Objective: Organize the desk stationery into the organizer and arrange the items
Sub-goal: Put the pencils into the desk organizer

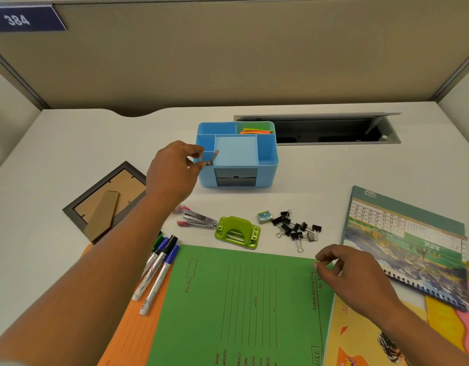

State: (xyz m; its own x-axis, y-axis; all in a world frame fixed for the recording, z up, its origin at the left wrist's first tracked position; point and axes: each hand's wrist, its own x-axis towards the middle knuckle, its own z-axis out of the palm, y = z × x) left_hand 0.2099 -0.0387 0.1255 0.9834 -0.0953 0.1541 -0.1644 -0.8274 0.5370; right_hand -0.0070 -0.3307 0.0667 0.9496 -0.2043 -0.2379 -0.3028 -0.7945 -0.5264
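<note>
Scattered on the white desk (69, 143) before the blue organizer (265, 178): a stapler (197, 219), a green hole punch (237, 232), a heap of black binder clips (296, 228), and markers (159, 265) beside a green file (241, 299). To the left, a picture frame (106, 199) face down; to the right, a calendar (407, 244). Left forearm stretched above the markers and the stapler's end. Left hand (175, 167) at the organizer's front-left corner, thumb and forefinger pinching short brown pencils (212, 158). Pencils set in the small front-left compartment, long axes near upright, splayed in a V, one top toward the fingers, the other toward the centre tray. Right hand (352, 273) hovering over the file's right edge, fingers loosely curled, gripping nothing visible.
</note>
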